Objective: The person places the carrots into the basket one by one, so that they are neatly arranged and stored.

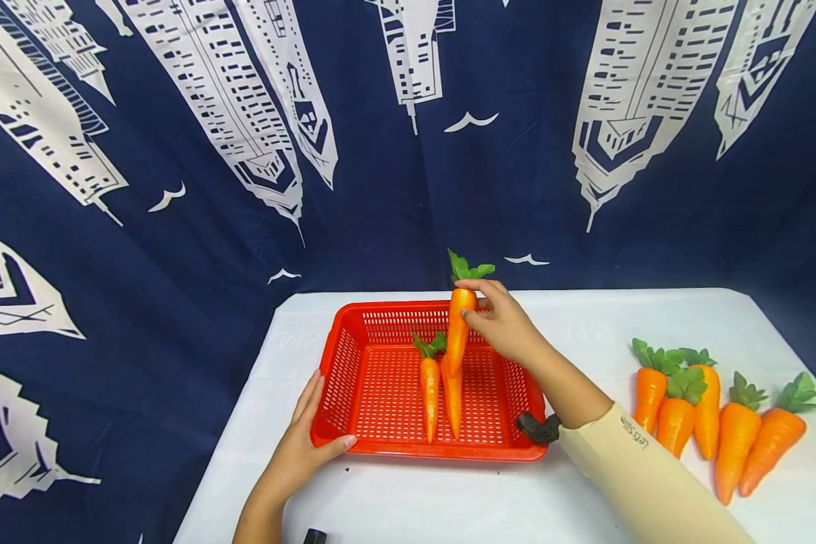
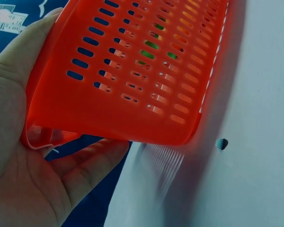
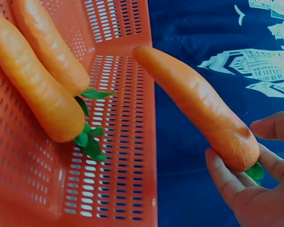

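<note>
Holding an orange, tapering carrot with leafy green tops (image 1: pixel 457 336) by its thick end, the right hand (image 1: pixel 503 321) pinches it between thumb and fingers, with the narrow end pointing down over a red, rectangular plastic basket with slotted walls (image 1: pixel 442 452). The right wrist view shows this carrot well apart from two others lying in the basket: a slim orange carrot with green leaves (image 1: pixel 430 393) and, just beside it, a second orange carrot (image 1: pixel 453 415), partly hidden behind the held one in the head view. Both lie lengthwise with their leafy ends toward the far wall. At the basket's near left corner, the left hand (image 1: pixel 302 446) is unclenched, its straight thumb and fingers spread around the corner and touching the rim. The basket stands on a white-covered desk (image 1: pixel 408 502), near whose right side lies a group of five thick orange carrots with dark green leaves (image 1: pixel 736 449), close together, some partly overlapping. A cream sleeve with dark lettering (image 1: pixel 653 483) covers the right forearm. Behind the desk hangs a navy blue cloth (image 1: pixel 381 227), printed with white upside-down buildings and birds.
</note>
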### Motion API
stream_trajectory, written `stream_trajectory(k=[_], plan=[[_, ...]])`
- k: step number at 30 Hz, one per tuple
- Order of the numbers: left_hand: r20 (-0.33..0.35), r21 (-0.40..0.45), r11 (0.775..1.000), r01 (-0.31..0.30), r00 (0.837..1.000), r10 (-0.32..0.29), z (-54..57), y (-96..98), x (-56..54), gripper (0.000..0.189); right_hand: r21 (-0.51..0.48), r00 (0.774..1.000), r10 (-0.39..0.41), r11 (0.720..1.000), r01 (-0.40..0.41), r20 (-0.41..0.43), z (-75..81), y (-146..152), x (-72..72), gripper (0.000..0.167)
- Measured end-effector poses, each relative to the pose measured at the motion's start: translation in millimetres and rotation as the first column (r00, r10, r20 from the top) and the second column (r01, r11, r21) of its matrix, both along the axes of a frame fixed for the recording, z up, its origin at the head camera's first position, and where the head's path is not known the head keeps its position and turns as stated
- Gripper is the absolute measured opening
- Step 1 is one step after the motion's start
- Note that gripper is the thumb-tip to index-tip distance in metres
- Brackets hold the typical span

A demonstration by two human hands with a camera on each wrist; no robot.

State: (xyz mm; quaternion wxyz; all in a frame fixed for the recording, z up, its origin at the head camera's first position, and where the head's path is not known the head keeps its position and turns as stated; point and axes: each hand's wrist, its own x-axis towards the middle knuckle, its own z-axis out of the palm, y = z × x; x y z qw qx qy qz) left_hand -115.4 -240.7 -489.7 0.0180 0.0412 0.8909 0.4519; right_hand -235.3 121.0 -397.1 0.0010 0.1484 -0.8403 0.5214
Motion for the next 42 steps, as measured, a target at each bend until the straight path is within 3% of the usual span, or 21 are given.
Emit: stream_trajectory(k=[6,12,18,25,42], plan=[[-0.004,0.014,1.0,0.002,1.0,-0.001,-0.7,0.7,0.4,0.113,0.083,0.999,0.019,0.996,-0.023,0.045,-13.4,-13,-6.1,0.046],[-0.001,0.019,1.0,0.008,1.0,-0.008,-2.1,2.1,1.1,0.113,0.214,0.997,0.04,0.975,-0.054,0.072,-25.1,-22,-8.2,0.043],[-0.002,0.007,1.0,-0.001,1.0,0.001,0.1,2.4,0.3,0.112,0.264,0.991,0.071,0.96,-0.099,0.112,-31.4,-31,-9.3,0.041],[-0.003,0.002,1.0,0.001,1.0,-0.001,0.6,1.2,0.7,0.112,0.348,0.992,0.08,0.931,-0.109,0.098,-42.2,-37,-10.1,0.042],[0.001,0.006,1.0,-0.005,1.0,0.005,1.0,0.1,0.4,0.111,0.407,0.976,0.14,0.892,-0.198,0.168,-64.6,-41,-18.6,0.035]])
